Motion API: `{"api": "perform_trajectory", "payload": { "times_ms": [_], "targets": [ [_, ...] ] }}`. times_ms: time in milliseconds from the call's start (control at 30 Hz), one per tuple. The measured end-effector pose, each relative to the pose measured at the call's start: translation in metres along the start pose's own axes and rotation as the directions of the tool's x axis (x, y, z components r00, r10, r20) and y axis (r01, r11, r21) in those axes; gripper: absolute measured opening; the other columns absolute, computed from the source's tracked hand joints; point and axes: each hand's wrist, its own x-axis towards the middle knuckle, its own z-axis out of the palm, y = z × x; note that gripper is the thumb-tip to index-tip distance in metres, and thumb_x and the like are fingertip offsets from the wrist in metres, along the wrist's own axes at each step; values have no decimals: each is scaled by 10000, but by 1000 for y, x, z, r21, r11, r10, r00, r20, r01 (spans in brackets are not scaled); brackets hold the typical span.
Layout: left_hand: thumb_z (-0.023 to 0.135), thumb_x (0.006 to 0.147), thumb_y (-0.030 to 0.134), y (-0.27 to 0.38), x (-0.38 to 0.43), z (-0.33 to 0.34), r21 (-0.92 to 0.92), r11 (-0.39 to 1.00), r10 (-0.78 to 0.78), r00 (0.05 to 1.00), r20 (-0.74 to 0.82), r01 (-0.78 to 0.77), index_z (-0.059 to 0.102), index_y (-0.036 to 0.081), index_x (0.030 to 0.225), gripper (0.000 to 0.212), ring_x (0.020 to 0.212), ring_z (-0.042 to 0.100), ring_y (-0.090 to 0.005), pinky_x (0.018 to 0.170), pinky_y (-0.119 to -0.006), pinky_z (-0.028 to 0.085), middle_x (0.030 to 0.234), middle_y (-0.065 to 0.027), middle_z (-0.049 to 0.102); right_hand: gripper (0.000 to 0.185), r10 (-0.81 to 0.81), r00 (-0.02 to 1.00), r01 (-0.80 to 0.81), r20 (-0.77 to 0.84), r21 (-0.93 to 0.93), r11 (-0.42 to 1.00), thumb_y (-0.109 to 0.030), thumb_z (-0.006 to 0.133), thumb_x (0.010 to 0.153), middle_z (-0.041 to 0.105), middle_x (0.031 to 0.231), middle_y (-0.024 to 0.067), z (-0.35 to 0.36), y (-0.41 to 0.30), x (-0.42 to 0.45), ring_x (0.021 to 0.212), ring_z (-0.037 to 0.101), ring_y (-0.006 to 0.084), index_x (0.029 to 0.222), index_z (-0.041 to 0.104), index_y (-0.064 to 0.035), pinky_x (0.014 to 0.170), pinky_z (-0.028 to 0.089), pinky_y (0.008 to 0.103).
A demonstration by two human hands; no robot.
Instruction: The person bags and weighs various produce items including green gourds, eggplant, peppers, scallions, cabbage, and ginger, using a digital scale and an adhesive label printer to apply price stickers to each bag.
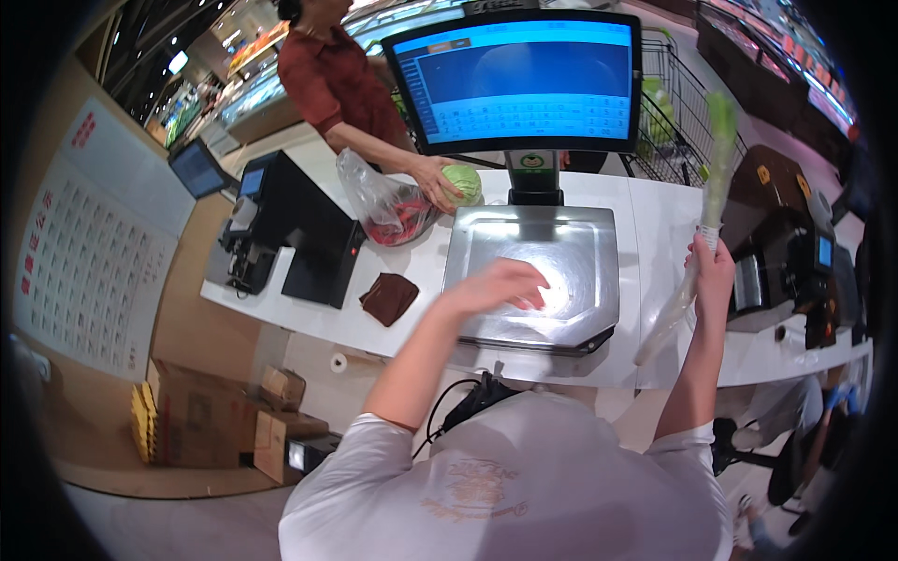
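Note:
In my right hand (711, 261) is a long green onion (718, 161) in clear wrap, gripped around its middle with the leafy end up. My left hand (501, 284) hovers, slightly blurred, over the shiny metal plate of a weighing scale (484, 252); nothing shows in it and its fingers are partly bent. Past the scale's far left corner, another person's hand (431, 179) is on a pale green cabbage (461, 186). A clear plastic bag with red contents (400, 221) lies beside that hand. Behind the scale stands a lit touch screen (519, 84).
A black label printer (316, 238) stands left on the white counter (337, 319), near a folded brown cloth (389, 299). Another dark machine (772, 238) is at the right. A person in a red shirt (337, 77) stands across the counter, and a shopping cart (673, 105) is behind the screen.

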Motion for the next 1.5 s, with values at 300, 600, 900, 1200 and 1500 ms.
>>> {"api": "perform_trajectory", "payload": {
  "times_ms": [300, 600, 900, 1200, 1500],
  "targets": [
    [641, 892, 324, -144, -54, -168, 78, 979, 13, 329, -944, 186, 620, 13, 953, 318, 728, 623, -157, 615, -293, 470, 791, -59, 636, 368, -24, 999, -10, -35, -755, 656, -278, 606, 842, 671, 972, 253, 41, 221, 125, 958, 633, 432, 1032, 666, 32, 827, 491, 478],
    [776, 721, 481, -118, -47, -213, 281, 738, 308, 64, -949, 613, 429, -54, 1314, 871, 1142, 533, -350, 941, -399, 454, 1239, -228, 537, 402, 86, 995, 3, 45, -901, 434, -324, 656, 834, 658, 987, 265, 60, 251, 120, 947, 631, 433, 1000, 583, 34, 833, 489, 484],
    [652, 839, 426, -117, 9, -325, 526, 702, 521, 156, -839, 480, 644, 17, 1103, 488, 1285, 418, -369, 1044, -421, 374, 1382, -200, 476, 722, -109, 994, 47, -1, -899, 435, -354, 665, 836, 574, 1209, 258, 0, 247, 77, 1082, 583, 385, 1398, 402, 17, 898, 473, 444],
    [458, 1000, 232, -60, -6, -330, 234, 765, 222, -96, -970, -600, 621, -31, 765, 389, 689, 596, -156, 706, -295, 474, 746, -91, 660, 391, -266, 927, 2, -265, -704, 711, -166, 574, 938, 588, 1151, 163, -29, 148, -46, 955, 596, 246, 1293, 527, -10, 825, 480, 340],
    [459, 999, 203, 63, -63, -244, 114, 523, 269, 37, -962, -845, 556, -17, 849, 283, 784, 642, -247, 821, -395, 532, 806, -130, 624, 225, -276, 918, 346, 285, -236, 908, -56, 621, 873, 596, 1114, 121, 182, 25, -140, 968, 593, 214, 1093, 614, -10, 820, 494, 321]
  ]
}}
